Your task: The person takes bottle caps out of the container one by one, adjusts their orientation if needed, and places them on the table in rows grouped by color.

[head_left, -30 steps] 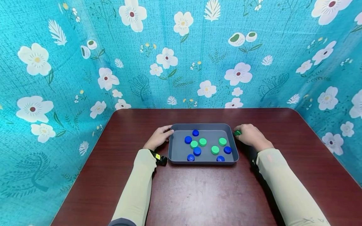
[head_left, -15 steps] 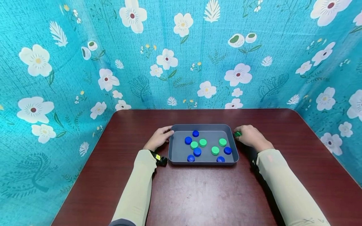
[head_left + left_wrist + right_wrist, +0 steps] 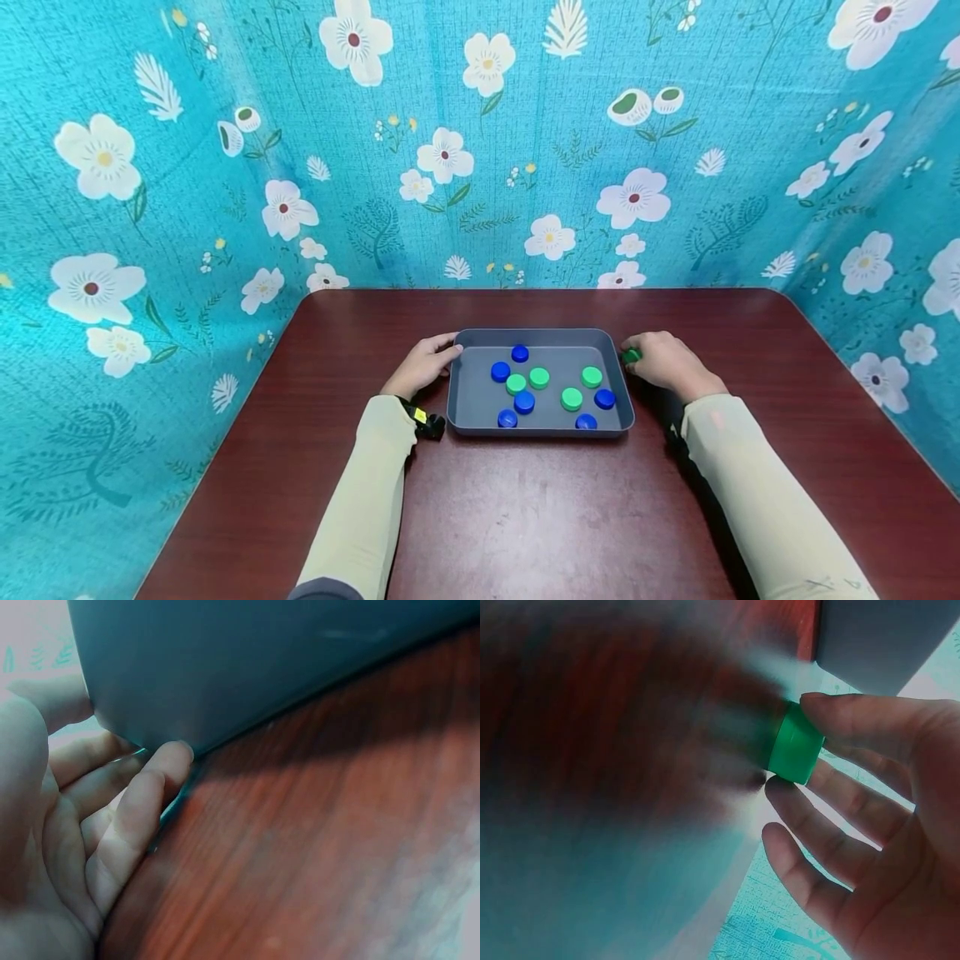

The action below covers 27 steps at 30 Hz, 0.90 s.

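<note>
A shallow grey tray (image 3: 480, 408) lies on the table, holding several blue bottle caps (image 3: 501, 372) and several green ones (image 3: 572, 399). My left hand (image 3: 420, 367) grips the tray's left end, its thumb at the rim. In the left wrist view its fingers (image 3: 135, 806) bend in against the tray's outer wall (image 3: 225, 682). Just off the tray's right side, my right hand (image 3: 667, 360) pinches a green bottle cap (image 3: 796, 742) between thumb and fingers. The lower fingers (image 3: 802, 862) spread away from that cap in the right wrist view.
The dark reddish wooden table (image 3: 525, 517) runs under both forearms. A blue flowered curtain (image 3: 480, 200) hangs behind its far edge and along both sides. A black wrist strap (image 3: 427, 423) sits on the left wrist, close to the tray's front left corner.
</note>
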Available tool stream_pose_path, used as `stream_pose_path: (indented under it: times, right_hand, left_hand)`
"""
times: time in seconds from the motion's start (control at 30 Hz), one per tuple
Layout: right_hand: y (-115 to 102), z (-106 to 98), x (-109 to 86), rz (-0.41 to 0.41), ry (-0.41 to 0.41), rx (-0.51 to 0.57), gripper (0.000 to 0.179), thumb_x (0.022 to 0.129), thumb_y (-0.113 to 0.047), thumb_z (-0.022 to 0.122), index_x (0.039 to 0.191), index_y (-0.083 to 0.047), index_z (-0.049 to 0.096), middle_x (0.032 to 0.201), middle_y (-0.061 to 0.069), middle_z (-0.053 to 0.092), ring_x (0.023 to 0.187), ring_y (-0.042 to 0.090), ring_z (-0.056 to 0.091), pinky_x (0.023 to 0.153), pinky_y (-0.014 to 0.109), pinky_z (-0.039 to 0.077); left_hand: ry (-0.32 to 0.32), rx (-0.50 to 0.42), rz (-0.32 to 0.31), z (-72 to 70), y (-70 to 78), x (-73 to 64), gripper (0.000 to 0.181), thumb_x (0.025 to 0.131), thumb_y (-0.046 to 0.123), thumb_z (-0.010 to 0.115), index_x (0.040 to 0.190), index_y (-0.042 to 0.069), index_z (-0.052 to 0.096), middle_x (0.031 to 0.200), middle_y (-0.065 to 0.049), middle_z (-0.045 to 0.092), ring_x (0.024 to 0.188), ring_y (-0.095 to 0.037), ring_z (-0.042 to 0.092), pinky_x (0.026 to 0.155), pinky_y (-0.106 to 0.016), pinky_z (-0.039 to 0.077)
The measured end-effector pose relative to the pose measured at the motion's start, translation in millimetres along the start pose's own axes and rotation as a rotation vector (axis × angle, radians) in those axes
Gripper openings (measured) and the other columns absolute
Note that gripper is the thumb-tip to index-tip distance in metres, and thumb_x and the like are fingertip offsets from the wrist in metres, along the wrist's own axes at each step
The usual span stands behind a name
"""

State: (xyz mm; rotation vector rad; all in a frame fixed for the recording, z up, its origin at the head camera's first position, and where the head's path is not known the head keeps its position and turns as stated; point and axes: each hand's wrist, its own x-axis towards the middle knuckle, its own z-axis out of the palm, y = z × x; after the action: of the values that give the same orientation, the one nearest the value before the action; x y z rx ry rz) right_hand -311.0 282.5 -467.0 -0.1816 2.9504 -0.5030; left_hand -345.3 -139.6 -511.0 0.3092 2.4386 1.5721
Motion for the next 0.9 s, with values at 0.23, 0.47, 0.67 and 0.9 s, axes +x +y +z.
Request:
stream_pose_path:
  times: [0.23,0.47,0.67,0.9]
  right_hand:
    - [3,-5,-3.8,-0.003,-0.017,0.011,0.042,0.085,-0.016,0.072,0.124,-0.001,0.064,0.117,0.021,0.062,0.104,0.037,0.055,0.087,0.061,0.046]
    - [4,-14,-7.8,0.004,-0.008,0.057,0.046,0.083,-0.016,0.076,0.125,-0.001,0.063,0.118,0.021,0.061,0.105,0.039,0.054,0.084,0.059,0.049]
    - [1,-25,-11.2,-0.005,0.010,0.057,0.048,0.085,-0.018,0.075,0.127,0.000,0.061,0.121,0.024,0.059,0.110,0.042,0.052,0.085,0.060,0.048]
    - [-10,-38,-15.3,-0.041,0.043,0.021,0.046,0.087,-0.017,0.072,0.128,0.001,0.060,0.123,0.024,0.058,0.113,0.043,0.052,0.087,0.060,0.046]
  left_hand:
    - [-0.005,-0.001,0.003,0.7,-0.6,0.1,0.044,0.099,0.033,0.057,0.141,0.019,0.054,0.115,-0.003,0.065,0.080,-0.022,0.065,0.072,-0.036,0.055]
    - [-0.003,-0.001,0.006,-0.7,-1.0,0.7,0.044,0.099,0.035,0.058,0.140,0.020,0.055,0.117,-0.003,0.065,0.081,-0.023,0.064,0.073,-0.036,0.055]
    - [-0.005,0.004,0.000,-0.4,-1.1,-0.1,0.046,0.098,0.036,0.058,0.141,0.019,0.054,0.120,-0.003,0.064,0.082,-0.022,0.064,0.074,-0.036,0.055]
    - [-0.005,0.003,0.009,-0.3,-0.7,-0.8,0.047,0.098,0.038,0.058,0.141,0.019,0.054,0.116,-0.003,0.065,0.081,-0.022,0.063,0.074,-0.036,0.055]
